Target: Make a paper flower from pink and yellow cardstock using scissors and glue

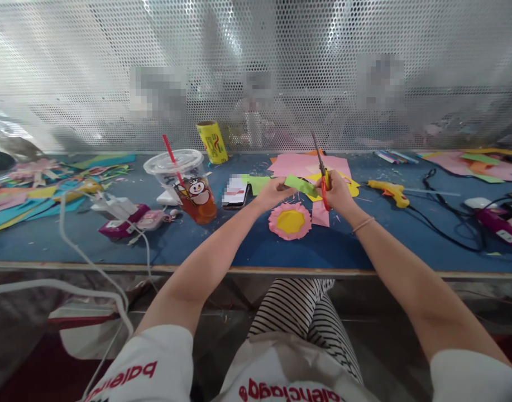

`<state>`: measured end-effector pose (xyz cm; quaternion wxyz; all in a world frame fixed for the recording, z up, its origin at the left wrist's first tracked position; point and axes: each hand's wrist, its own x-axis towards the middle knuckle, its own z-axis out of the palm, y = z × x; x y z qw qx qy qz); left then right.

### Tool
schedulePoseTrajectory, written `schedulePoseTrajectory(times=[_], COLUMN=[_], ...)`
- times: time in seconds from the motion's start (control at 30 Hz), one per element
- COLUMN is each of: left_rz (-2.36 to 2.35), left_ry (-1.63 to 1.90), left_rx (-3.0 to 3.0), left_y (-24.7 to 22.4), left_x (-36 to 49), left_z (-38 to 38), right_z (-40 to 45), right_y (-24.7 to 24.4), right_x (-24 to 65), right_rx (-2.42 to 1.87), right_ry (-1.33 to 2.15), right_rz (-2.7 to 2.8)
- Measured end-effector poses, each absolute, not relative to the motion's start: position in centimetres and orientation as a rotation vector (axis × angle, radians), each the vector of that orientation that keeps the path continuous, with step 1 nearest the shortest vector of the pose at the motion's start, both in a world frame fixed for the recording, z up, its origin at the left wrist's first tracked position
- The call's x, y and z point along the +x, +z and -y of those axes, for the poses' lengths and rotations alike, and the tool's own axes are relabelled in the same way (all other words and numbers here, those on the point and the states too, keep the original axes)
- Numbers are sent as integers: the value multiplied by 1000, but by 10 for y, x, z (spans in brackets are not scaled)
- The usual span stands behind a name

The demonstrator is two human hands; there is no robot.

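Observation:
Between my hands is a small green paper piece (300, 185). My left hand (274, 194) is beside its left end, fingers curved; whether they grip it is unclear. My right hand (336, 192) holds red and yellow scissors (324, 184), blades pointing up and away, and its fingers also meet the paper's right end. Just below, on the blue table, lies a pink paper flower with a yellow centre (290, 221). A pink scrap (320, 214) is to its right. Behind the hands are pink sheets (297, 164) and yellow paper (353, 187).
A phone (237, 191), a cup with a red straw (197, 195) and a yellow roll (212, 143) stand or lie left. A yellow glue gun (390, 192) with a black cable is right. Colored paper (33, 195) and white cables (73, 240) are far left.

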<state>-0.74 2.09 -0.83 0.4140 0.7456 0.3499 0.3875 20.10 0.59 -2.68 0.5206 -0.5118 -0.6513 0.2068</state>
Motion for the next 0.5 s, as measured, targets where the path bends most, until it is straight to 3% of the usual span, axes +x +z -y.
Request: schedulePoseTrajectory(times=[0.5], left_rz=[-916], left_ry=[1255], left_rx=[1459], left_y=[-17], left_x=[1], left_z=[-34], right_z=[-5], right_y=[-33], right_x=[189], right_rx=[-1183], right_ry=[605], right_rz=[1637])
